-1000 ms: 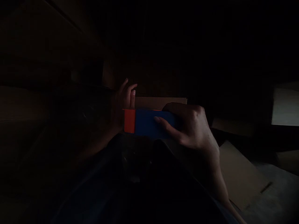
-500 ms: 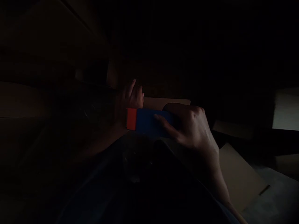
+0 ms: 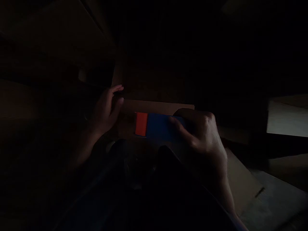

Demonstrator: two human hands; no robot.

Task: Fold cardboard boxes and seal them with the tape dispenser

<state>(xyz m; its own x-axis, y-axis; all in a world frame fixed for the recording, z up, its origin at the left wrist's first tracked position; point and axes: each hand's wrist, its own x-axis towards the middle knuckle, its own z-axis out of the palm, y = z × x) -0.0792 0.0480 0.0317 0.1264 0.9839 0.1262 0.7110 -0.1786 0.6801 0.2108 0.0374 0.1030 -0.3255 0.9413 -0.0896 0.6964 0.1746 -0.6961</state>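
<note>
The scene is very dark. My right hand point(image 3: 204, 131) grips a flat blue box with an orange end point(image 3: 156, 126), held level in front of me, fingers wrapped over its right part. My left hand point(image 3: 106, 109) is to the left of the box, apart from it, fingers loosely curved and spread, fingertips at a dark edge I cannot make out. Behind the box runs the rim of a brown cardboard box point(image 3: 158, 105).
Flattened cardboard point(image 3: 243, 183) lies at the lower right beside my right forearm. A pale box face point(image 3: 286, 120) shows at the far right. Dark cardboard shapes fill the left side. My dark-clothed legs occupy the bottom middle.
My left hand has moved left, away from the orange end of the box. The box in my right hand has shifted slightly to the right.
</note>
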